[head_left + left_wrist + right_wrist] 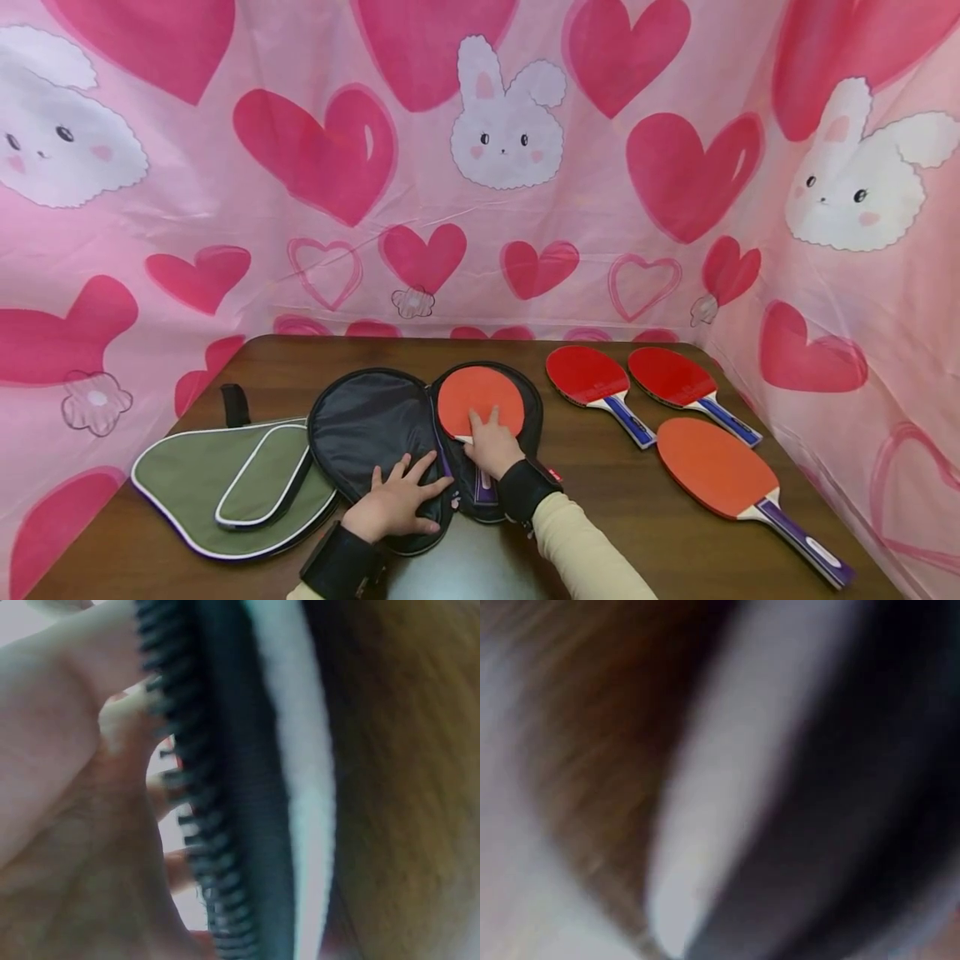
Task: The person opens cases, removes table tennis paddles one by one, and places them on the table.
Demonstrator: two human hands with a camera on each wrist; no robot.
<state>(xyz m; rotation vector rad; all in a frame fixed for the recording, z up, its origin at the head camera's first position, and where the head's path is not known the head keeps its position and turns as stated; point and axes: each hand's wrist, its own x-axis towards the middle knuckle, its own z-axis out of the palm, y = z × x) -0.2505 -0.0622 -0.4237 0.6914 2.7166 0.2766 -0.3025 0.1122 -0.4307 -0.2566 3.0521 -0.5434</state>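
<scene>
A black-lined table tennis paddle case (367, 421) lies unzipped and spread wide, its two halves side by side. In its right half sits an orange-faced paddle (468, 390), handle toward the person. My right hand (492, 447) rests on the lower part of the paddle's face with fingers extended, covering the top of the handle. On the lining of the left half, my left hand (397, 504) lies with spread fingers. The left wrist view shows the case's zipper teeth (199, 787) close beside that hand. White piping (720, 765) along a dark edge blurs across the right wrist view.
A green case (187, 475) with white piping and a pocket lies at left, partly under the black-lined one. Two red paddles (585, 373) (670, 375) and another orange paddle (716, 467) lie at right on the brown table (592, 500). Pink heart-patterned cloth (465, 200) hangs around it.
</scene>
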